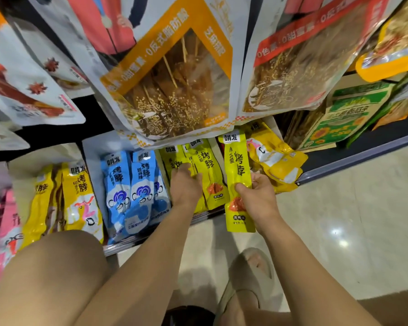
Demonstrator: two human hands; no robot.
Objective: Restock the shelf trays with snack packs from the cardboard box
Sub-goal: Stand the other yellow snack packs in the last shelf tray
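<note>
My right hand (pixel 257 196) grips a long lime-yellow snack pack (pixel 237 175), held upright just in front of the bottom shelf. My left hand (pixel 185 184) reaches into the tray of matching lime-yellow packs (pixel 209 168), fingers curled onto the packs standing there. To the left stand a tray of blue packs (pixel 132 189) and a tray of golden-yellow packs (pixel 80 196). No cardboard box is in view.
Large hanging snack bags (pixel 174 85) overhang the trays from above. A heap of yellow packs (pixel 276 158) lies at the shelf's right end, beside a green sunflower-seed bag (pixel 346 116). Pink packs (pixel 0 222) are at far left. Glossy floor, my knees and a sandalled foot (pixel 250 274) lie below.
</note>
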